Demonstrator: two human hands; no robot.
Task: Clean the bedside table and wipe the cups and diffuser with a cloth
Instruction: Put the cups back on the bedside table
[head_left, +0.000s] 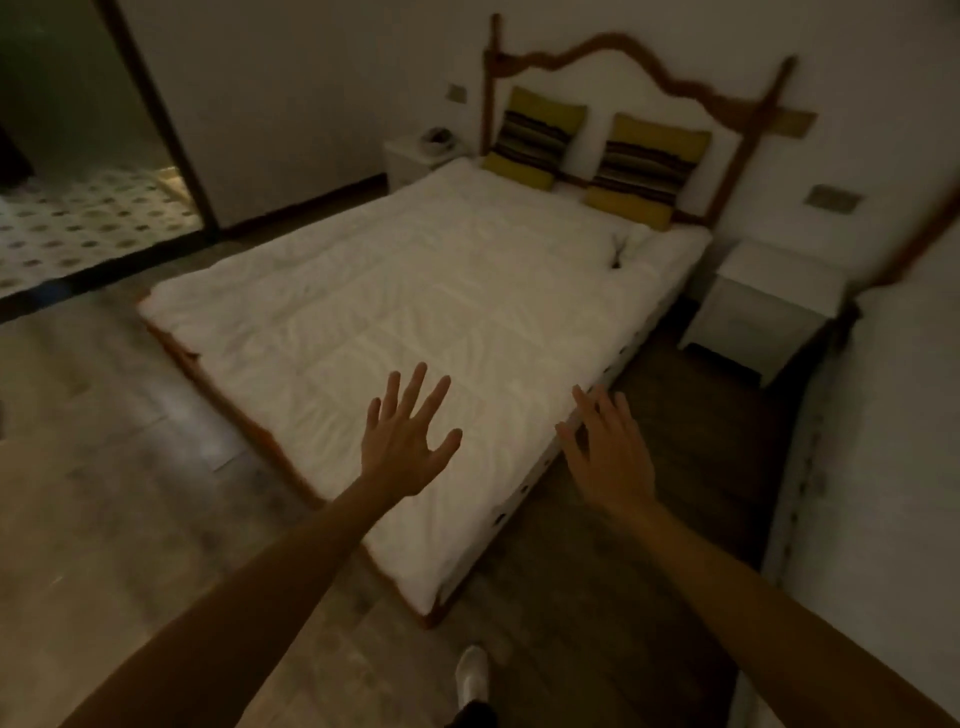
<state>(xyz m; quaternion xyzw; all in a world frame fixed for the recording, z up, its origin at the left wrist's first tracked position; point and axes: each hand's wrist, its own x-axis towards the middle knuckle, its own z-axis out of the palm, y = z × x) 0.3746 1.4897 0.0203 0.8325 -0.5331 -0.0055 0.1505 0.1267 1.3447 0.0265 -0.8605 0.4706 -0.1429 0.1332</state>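
I stand at the foot of a bed in a dim room. My left hand (405, 441) is stretched out over the foot of the bed, fingers spread, holding nothing. My right hand (610, 449) reaches forward beside the bed's right corner, also empty with fingers apart. A white bedside table (774, 306) stands on the right of the bed, its top bare as far as I can see. A second white bedside table (410, 158) stands at the far left of the headboard with a pale object (436, 137) on it. No cups, diffuser or cloth show.
The bed (426, 312) with a white duvet and two striped yellow cushions (647, 166) fills the middle. A second bed edge (883, 415) lies at the right, leaving a dark wooden aisle (691, 441) between. An open doorway onto a tiled floor (78, 218) is at the left.
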